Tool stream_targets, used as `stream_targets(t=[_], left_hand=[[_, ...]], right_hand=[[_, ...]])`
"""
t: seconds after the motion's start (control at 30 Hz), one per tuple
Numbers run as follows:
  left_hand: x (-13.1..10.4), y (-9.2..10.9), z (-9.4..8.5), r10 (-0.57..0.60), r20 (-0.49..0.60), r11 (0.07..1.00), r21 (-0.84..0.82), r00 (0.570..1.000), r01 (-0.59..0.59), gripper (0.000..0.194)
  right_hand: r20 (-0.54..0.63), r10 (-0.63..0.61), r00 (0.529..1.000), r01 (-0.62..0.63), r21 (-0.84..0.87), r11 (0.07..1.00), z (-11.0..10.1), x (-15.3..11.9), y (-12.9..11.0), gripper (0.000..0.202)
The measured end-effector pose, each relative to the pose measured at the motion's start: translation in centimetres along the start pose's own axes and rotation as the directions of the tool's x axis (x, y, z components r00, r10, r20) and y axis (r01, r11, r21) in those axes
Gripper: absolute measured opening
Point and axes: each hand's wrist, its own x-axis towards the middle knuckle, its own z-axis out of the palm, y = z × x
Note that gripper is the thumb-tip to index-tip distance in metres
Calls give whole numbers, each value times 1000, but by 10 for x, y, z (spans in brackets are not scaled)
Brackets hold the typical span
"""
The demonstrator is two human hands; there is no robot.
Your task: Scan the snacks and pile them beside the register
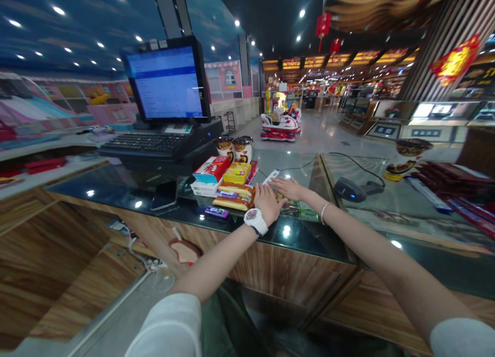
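Observation:
My left hand point(267, 202), with a white watch at the wrist, lies palm down with fingers stretched out against the right side of a pile of packaged snacks. Just right of it, my right hand point(291, 189) is flat too, its fingers reaching toward a slim white packet point(272, 176). The pile includes orange-brown wrapped packs point(234, 202), a yellow pack point(237, 172) and a red box point(212, 167) on top of a white box point(204, 188). A small purple packet point(217, 211) sits in front. What lies under my palms is hidden.
Left of the snacks are a phone point(164, 195), a keyboard point(143, 145) and a monitor point(166, 84). Two lidded cups point(243, 150) stand behind the pile. To the right are a corded barcode scanner point(350, 189), another cup point(406, 158) and stacked dark red packets point(456, 179). The glass counter's front edge point(309, 254) is nearest me.

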Motion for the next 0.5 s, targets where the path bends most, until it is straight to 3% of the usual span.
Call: stream_targets(t=[0.23, 0.5], left_hand=[[16, -7, 13, -106, -18, 994, 17, 994, 107, 81], [16, -4, 6, -170, 59, 985, 25, 984, 169, 86]], right_hand=[[39, -34, 999, 33, 23, 999, 2, 37, -2, 58], [23, -70, 997, 68, 70, 995, 6, 54, 2, 63]])
